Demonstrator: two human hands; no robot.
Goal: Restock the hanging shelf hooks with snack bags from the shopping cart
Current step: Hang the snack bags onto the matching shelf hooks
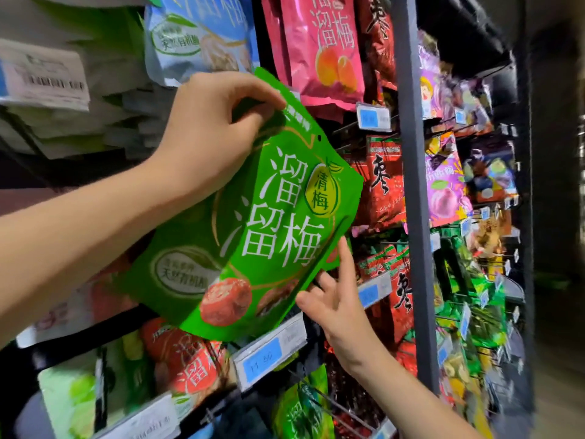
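Lettering on the glossy green foil snack bag (253, 223) reads 溜溜梅, with 清梅 in a yellow-green badge. Its long axis tilts, top toward 1 o'clock and bottom toward 7, in front of the hanging shelf. Your left hand (202, 134) pinches its top edge. Your right hand (335, 299) lays a straight index finger on its lower right edge; whether the curled fingers grip, you cannot tell. At 6 o'clock a blue-and-white price tag (269, 353) seems to read 11.50; red bags (386, 182) at 3 o'clock show 枣.
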